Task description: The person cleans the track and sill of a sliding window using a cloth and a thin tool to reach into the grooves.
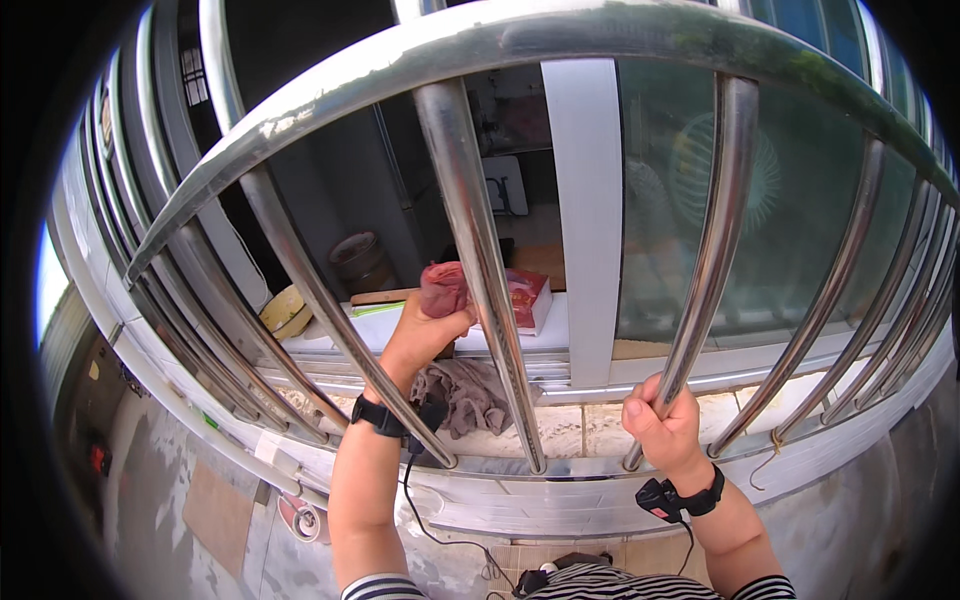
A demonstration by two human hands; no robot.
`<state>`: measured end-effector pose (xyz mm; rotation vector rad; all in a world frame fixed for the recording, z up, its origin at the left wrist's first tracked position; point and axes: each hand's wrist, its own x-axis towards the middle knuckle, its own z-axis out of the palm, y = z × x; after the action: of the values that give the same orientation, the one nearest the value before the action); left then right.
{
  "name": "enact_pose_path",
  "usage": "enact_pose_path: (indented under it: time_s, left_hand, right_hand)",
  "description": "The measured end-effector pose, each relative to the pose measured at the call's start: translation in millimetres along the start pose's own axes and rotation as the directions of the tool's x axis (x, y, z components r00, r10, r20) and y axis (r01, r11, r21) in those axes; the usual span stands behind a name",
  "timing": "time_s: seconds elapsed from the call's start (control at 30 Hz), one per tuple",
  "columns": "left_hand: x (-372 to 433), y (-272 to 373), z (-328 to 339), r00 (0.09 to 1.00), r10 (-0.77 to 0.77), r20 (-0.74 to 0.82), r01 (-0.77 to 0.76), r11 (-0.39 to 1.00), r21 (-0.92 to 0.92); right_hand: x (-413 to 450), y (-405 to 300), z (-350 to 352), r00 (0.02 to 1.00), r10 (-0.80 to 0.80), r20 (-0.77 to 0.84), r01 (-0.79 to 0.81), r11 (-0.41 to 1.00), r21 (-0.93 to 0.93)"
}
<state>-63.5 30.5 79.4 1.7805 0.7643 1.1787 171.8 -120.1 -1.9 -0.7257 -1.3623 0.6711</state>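
Observation:
My left hand (424,334) reaches between two steel bars of a window grille and is closed around a folded red cloth (444,289). Part of what it holds is hidden behind a bar (480,255). My right hand (666,424) grips another upright steel bar (705,292) near its lower end. Below my left hand, a crumpled grey-brown towel (472,397) lies on the stone ledge (562,435) inside the grille. Just past the left hand, a red and white package (532,300) rests on the white inner sill.
A thick curved top rail (525,37) crosses above both hands. Behind the bars stand a white window frame (581,225) and a glass pane (660,187). A yellow bowl (286,311) sits left on the sill, near a dark bucket-like container (361,262). Cables run from both wrist straps.

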Motion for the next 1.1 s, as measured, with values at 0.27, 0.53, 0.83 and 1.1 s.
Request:
enact_pose_path:
  time_s: [0.27, 0.53, 0.83, 1.1]
  left_hand:
    - [3.5, 4.2, 8.8, 0.955, 0.052, 0.294, -0.091, 0.988, 0.121]
    - [1.5, -10.8, 1.9, 0.938, 0.031, 0.346, -0.082, 0.988, 0.134]
    - [-5.4, 5.3, 14.2, 0.916, 0.116, 0.385, -0.169, 0.980, 0.108]
    - [-12.0, 14.9, -3.0, 0.938, -0.026, 0.345, -0.034, 0.985, 0.169]
  right_hand:
    - [-5.0, -4.6, 5.1, 0.997, 0.042, -0.058, -0.030, 0.981, 0.191]
    - [0.4, -49.9, 14.6, 0.947, -0.307, -0.095, 0.220, 0.836, -0.503]
    - [54.2, -95.3, 68.3, 0.798, -0.535, 0.278, 0.566, 0.506, -0.651]
    - [68.2, -142.2, 68.2, 0.899, -0.429, 0.083, 0.434, 0.851, -0.297]
